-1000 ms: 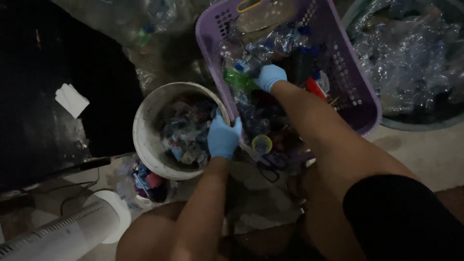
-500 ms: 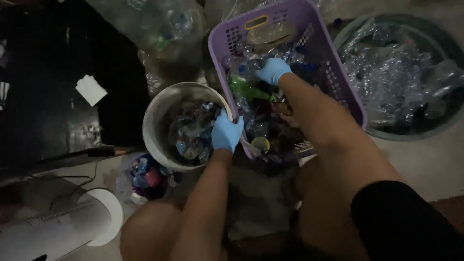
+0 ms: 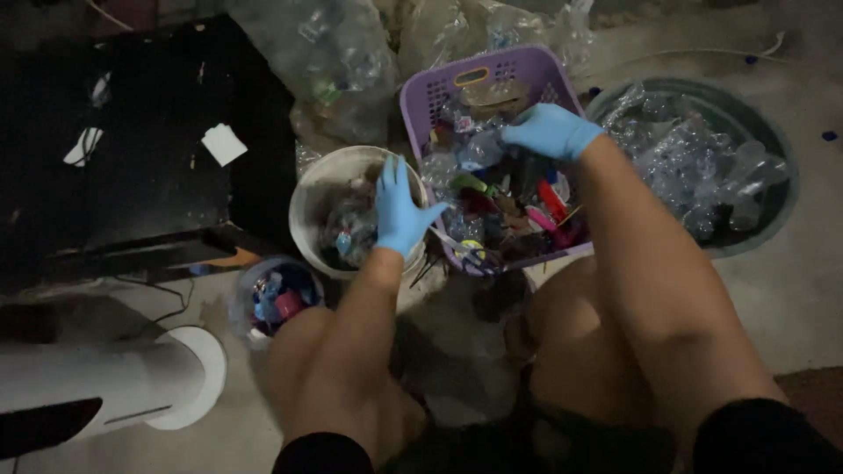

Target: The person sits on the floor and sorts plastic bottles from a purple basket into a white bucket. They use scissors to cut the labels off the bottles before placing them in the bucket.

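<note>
— Two gloved hands: which is nearer the basket (image 3: 420,105)?
— Right hand (image 3: 551,130), curled over the scraps at its far end, grip unclear. Left hand (image 3: 402,211) hangs spread and empty over the bucket (image 3: 307,197), beside the basket's left edge.

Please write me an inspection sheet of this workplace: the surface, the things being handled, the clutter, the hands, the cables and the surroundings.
Surface: pale concrete floor, dim and dusty.
Job's things: purple basket full of mixed plastic scraps; white bucket beside it, partly filled.
Clutter: small tub of coloured caps; round basin of clear bottles; clear bags of bottles behind.
Hands: left hand, blue glove, fingers spread over the bucket's rim, nothing seen in it; right hand, blue glove, in the basket, its grip cannot be told.
Cables: thin dark cable on the floor, at the left.
Surroundings: black cabinet; white pipe.
</note>
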